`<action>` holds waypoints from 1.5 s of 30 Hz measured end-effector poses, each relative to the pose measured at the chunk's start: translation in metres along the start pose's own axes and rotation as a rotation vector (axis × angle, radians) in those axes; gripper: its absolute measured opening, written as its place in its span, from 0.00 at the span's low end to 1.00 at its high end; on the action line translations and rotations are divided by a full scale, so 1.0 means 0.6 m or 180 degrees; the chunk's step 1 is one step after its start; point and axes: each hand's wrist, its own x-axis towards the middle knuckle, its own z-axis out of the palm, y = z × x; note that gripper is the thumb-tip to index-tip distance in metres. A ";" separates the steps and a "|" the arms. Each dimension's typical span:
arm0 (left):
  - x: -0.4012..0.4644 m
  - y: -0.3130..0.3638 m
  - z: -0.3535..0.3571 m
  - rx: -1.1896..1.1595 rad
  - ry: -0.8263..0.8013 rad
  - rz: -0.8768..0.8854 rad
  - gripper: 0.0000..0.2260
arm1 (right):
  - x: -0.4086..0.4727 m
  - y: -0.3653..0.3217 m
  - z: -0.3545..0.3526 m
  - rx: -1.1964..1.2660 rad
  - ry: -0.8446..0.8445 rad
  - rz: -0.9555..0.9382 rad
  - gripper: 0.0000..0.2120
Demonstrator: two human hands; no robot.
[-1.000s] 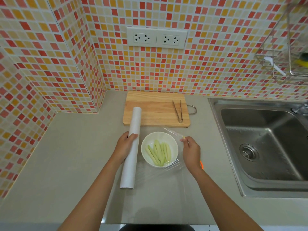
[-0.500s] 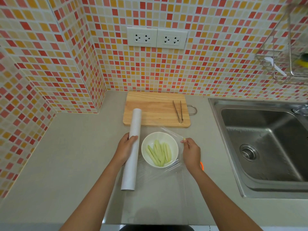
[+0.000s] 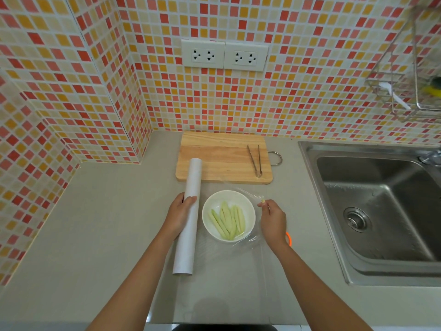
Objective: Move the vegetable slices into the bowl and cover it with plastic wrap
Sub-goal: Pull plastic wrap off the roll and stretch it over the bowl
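Observation:
A white bowl (image 3: pixel 228 194) stands on the grey counter and holds several pale green vegetable slices (image 3: pixel 228 219). To its left lies a long white roll of plastic wrap (image 3: pixel 188 232), which my left hand (image 3: pixel 179 215) grips around the middle. A clear sheet of wrap (image 3: pixel 253 240) stretches from the roll over the bowl to the right. My right hand (image 3: pixel 272 219) pinches the sheet's far edge just right of the bowl's rim.
Behind the bowl a wooden cutting board (image 3: pixel 222 158) carries metal tongs (image 3: pixel 255 160). A steel sink (image 3: pixel 377 206) fills the right side. Something orange (image 3: pixel 289 238) peeks out under my right wrist. A wire rack (image 3: pixel 410 75) hangs on the tiled wall.
The roll has shifted slightly toward me and to the right under my left hand. My right hand has barely moved and still pinches the wrap.

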 end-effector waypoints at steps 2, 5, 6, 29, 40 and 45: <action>0.000 -0.001 0.001 0.0015 0.0003 0.0016 0.10 | 0.000 0.000 0.001 -0.0054 -0.0015 0.0015 0.12; 0.000 -0.004 0.004 0.0032 0.0032 0.0052 0.10 | 0.000 0.000 0.003 -0.0122 -0.0018 0.0027 0.12; 0.000 -0.005 0.005 0.0028 0.0045 0.0052 0.10 | 0.000 0.000 0.005 -0.0149 -0.0023 0.0024 0.12; 0.002 -0.011 0.021 0.0063 0.0073 0.0304 0.08 | -0.004 0.008 0.019 -0.1710 -0.0151 -0.0476 0.22; 0.000 -0.007 0.023 0.0066 0.0103 0.0348 0.07 | 0.003 0.019 0.015 -0.1278 -0.0544 -0.0814 0.23; 0.002 -0.008 0.023 0.0023 0.0083 0.0344 0.08 | 0.005 0.028 0.020 -0.0506 -0.0519 -0.0467 0.13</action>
